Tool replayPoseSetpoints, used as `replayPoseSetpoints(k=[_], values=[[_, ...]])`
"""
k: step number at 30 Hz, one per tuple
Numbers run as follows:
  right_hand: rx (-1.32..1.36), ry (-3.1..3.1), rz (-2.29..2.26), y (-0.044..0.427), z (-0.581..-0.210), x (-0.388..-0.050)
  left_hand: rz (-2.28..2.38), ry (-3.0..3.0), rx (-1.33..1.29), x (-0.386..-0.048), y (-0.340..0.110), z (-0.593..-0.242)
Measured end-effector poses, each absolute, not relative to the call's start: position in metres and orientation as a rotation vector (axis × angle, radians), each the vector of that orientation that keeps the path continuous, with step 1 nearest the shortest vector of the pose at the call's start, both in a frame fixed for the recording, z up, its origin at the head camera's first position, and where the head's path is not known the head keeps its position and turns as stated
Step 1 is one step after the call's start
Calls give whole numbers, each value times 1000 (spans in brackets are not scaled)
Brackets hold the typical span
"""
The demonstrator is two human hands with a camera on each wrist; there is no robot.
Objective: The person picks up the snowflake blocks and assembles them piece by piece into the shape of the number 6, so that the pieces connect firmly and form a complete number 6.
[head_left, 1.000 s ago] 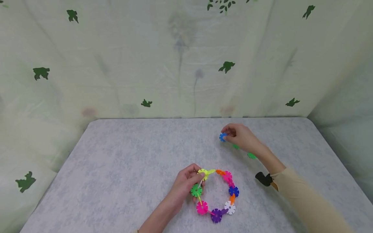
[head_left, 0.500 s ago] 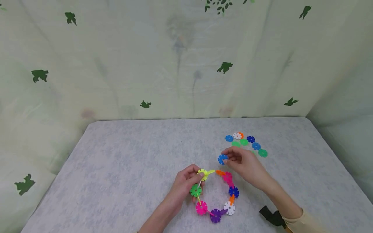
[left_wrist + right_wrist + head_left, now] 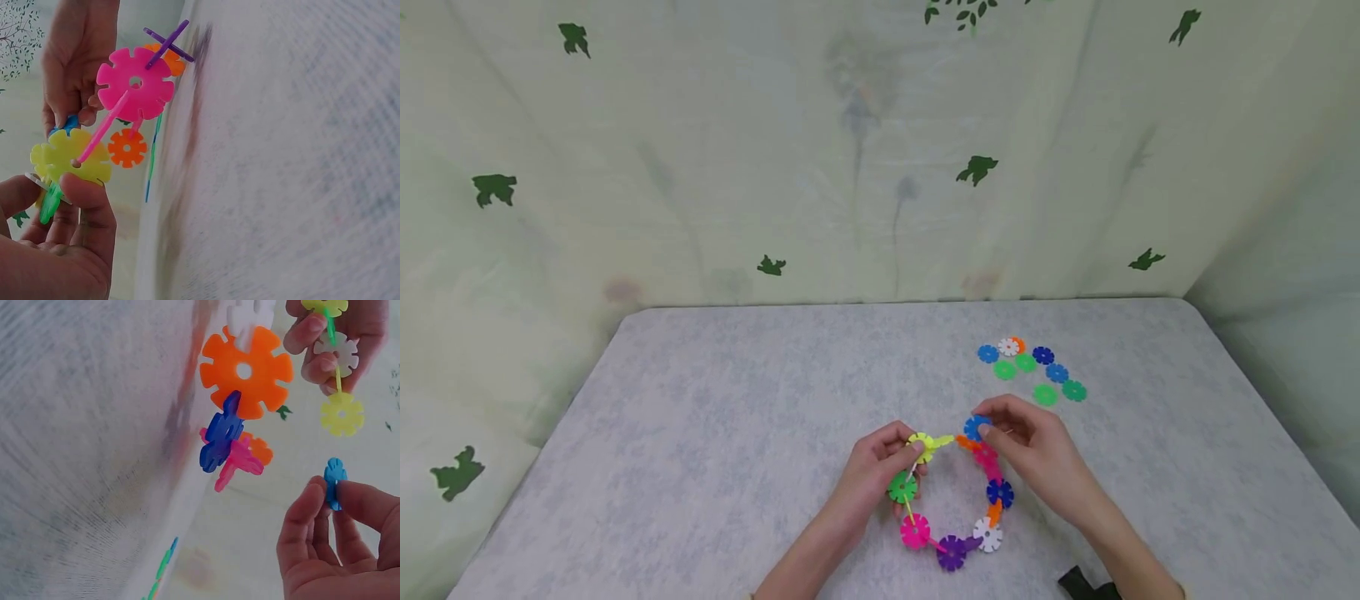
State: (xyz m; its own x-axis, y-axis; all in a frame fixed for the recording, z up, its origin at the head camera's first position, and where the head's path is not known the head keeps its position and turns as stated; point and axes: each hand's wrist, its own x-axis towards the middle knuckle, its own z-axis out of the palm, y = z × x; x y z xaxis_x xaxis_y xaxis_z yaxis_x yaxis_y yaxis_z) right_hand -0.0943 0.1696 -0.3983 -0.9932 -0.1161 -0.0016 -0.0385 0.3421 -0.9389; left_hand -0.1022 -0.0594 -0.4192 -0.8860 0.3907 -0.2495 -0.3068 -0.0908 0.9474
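Closer to the chain than half a second ago, the right hand (image 3: 1037, 446) has brought its blue disc (image 3: 976, 427) down from above the gap at the top to right beside the orange end.

From the left, the left hand (image 3: 872, 471) has its fingers curled, thumb pressed on a yellow disc (image 3: 921, 447) in a pinch. This is one end of the chain (image 3: 951, 553), a rounded loop of slotted plastic discs lying between the two hands. Below the yellow disc come a green disc (image 3: 902, 487) and a pink disc (image 3: 915, 532), then a purple disc (image 3: 951, 555) at the bottom. Going up the right side are a white disc (image 3: 988, 534), a dark blue disc (image 3: 1000, 492), more pink, and the orange disc (image 3: 967, 443) at the other end.

Farther right, the right hand pinches the blue disc between thumb and curled fingers; the right wrist view shows it edge-on and apart from both ends. Beyond that hand, loose discs (image 3: 1026, 362) in blue, white, orange and green lie in a cluster on the grey table (image 3: 700, 433). A black strap (image 3: 1086, 585) shows beside the right forearm at the lower edge.
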Motion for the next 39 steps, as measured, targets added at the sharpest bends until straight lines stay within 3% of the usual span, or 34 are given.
replayPoseSetpoints(k=[39], values=[[-51,2452,-1891,144,-403,-85,2016,1796,155,-101,-61,-419]])
